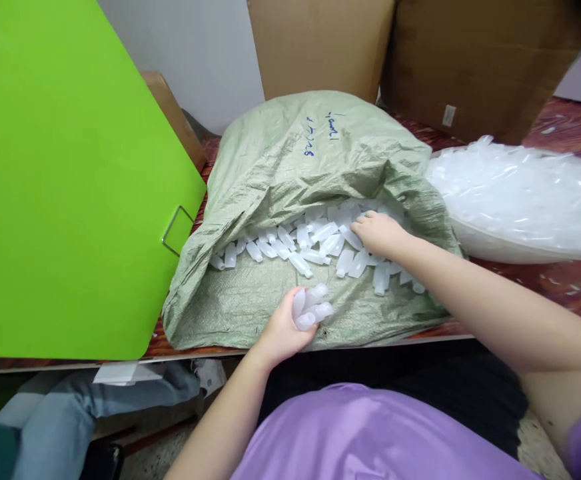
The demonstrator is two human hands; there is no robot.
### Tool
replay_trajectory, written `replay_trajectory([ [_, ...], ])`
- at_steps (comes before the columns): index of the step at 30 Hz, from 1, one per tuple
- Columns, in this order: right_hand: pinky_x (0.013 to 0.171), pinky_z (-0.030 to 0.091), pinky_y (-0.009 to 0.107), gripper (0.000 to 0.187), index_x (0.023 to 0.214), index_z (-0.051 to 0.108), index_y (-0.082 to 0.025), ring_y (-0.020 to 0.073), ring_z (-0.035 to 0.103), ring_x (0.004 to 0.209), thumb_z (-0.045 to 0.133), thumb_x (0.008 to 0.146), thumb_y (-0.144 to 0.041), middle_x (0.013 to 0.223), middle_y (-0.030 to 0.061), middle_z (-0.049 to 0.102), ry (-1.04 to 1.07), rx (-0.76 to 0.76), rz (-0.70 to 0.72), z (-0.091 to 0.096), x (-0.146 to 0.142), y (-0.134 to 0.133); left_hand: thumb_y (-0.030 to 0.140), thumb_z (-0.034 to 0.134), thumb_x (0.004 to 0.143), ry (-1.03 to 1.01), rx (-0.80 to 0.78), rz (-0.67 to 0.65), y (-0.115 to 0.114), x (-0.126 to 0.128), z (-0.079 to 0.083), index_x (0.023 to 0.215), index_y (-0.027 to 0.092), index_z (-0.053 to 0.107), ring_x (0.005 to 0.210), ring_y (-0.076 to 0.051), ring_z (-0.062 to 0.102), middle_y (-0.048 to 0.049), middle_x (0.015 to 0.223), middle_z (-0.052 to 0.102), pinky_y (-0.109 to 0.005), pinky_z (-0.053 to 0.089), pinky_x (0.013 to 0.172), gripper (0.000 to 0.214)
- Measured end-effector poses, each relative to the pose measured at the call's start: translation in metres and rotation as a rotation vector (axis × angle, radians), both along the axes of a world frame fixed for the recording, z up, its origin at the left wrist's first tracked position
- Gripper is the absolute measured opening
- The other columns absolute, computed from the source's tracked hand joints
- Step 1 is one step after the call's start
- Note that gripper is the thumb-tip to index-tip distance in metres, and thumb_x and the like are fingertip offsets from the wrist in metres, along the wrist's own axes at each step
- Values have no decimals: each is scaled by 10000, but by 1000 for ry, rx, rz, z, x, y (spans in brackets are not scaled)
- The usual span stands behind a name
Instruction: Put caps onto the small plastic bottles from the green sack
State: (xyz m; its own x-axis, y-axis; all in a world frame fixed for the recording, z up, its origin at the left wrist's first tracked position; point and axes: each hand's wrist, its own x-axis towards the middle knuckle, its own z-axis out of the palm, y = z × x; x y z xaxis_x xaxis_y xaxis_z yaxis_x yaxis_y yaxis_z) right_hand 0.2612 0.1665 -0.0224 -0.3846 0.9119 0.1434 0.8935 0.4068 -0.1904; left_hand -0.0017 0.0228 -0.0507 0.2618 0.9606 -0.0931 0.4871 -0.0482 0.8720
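- The left hand (286, 328) is curled round a small bunch of see-through white plastic bottles (315, 310). Their ends poke out past the fingers, toward the right.
- The left hand is over the front flap of a pale green woven sack (270, 150), close to the table edge.
- The right hand (378, 233) is farther forward, in the mouth of the sack. Its fingers bend down and touch the loose bottles (325, 233). I can't tell if it has hold of one.
- The loose bottles lie in a messy heap under the right hand and to its left. Some have slid onto the flap, ahead of the left hand.
- Past both hands, the sack bulges up, with blue writing (310, 137) on top.
- To the right of the right hand sits a big clear bag (520, 252), full of shiny, see-through bits. It's on the red-brown table (535, 283).
- To the left of the left hand stands a big bright green board (70, 200), with a wire loop (171, 223) by its edge.
- Far past the hands are brown cardboard boxes (320, 47).
- Below and left of the left hand is another person's leg in blue jeans (115, 400).
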Motion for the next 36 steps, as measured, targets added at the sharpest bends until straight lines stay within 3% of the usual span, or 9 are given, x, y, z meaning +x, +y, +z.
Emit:
replay_trajectory([
  [7, 724, 399, 462, 274, 706, 599, -191, 303, 529, 830, 354, 826, -221, 729, 161, 580, -53, 62, 60, -11, -2, -1, 234, 647, 675, -6, 4, -12, 0, 0, 1, 1250, 207, 384, 1011, -190, 553, -65, 1140, 547, -336, 435, 905, 633],
  [14, 664, 478, 473, 305, 1028, 568, -186, 267, 562, 768, 393, 860, -371, 987, 166, 533, 131, 46, -64, 24, -18, -49, 231, 656, 672, -3, 33, 1, -1, 0, -4, 1268, 221, 382, 1069, -216, 534, -75, 1202, 527, -366, 417, 940, 656],
  [16, 670, 516, 382, 321, 1077, 525, -192, 198, 584, 751, 415, 866, -408, 985, 112, 544, 218, -17, 7, 32, -40, -80, 237, 651, 677, -5, 37, -4, -1, 1, -5, 1274, 221, 374, 1054, -218, 543, -75, 1187, 539, -367, 432, 920, 659],
  [18, 726, 515, 323, 254, 1041, 517, -185, 178, 581, 847, 487, 846, -345, 985, 88, 557, 415, -151, 210, 33, -62, -110, 251, 644, 684, -7, 32, -19, -1, 1, -4, 1290, 211, 356, 1039, -220, 550, -83, 1174, 544, -367, 443, 903, 672],
  [22, 732, 484, 319, 182, 1014, 553, -194, 173, 571, 846, 503, 857, -271, 949, 68, 599, 366, -224, 376, 26, -85, -142, 280, 653, 672, 0, 35, -56, -2, 0, -2, 1308, 181, 324, 1095, -231, 517, -107, 1234, 503, -366, 421, 935, 723],
  [28, 744, 439, 317, 159, 970, 610, -196, 171, 562, 811, 497, 868, -242, 866, 55, 643, 170, -98, 563, 26, -71, -132, 216, 624, 655, 29, 96, -109, -2, 1, -2, 1288, 197, 349, 1114, -225, 495, -88, 1233, 495, -361, 398, 960, 690],
  [32, 767, 414, 328, 282, 1134, 574, -216, 191, 552, 909, 408, 907, -191, 1021, 71, 650, 33, 113, 764, 26, -65, -128, 198, 627, 645, 22, 71, -130, -1, 1, -1, 1284, 198, 357, 1096, -225, 506, -86, 1225, 497, -358, 408, 949, 694],
  [34, 729, 410, 322, 280, 1119, 590, -209, 190, 556, 852, 399, 915, -224, 983, 71, 662, -1, 150, 769, 24, -67, -126, 216, 631, 657, 6, 48, -138, -1, 1, 1, 1283, 198, 357, 1082, -225, 518, -83, 1206, 511, -356, 419, 935, 684],
  [36, 660, 403, 308, 288, 935, 659, -182, 170, 545, 705, 395, 918, -297, 785, 65, 665, 9, 130, 696, 21, -72, -124, 213, 626, 668, 13, 49, -155, -1, 2, 4, 1281, 200, 361, 1097, -234, 510, -88, 1218, 509, -371, 411, 946, 667],
])
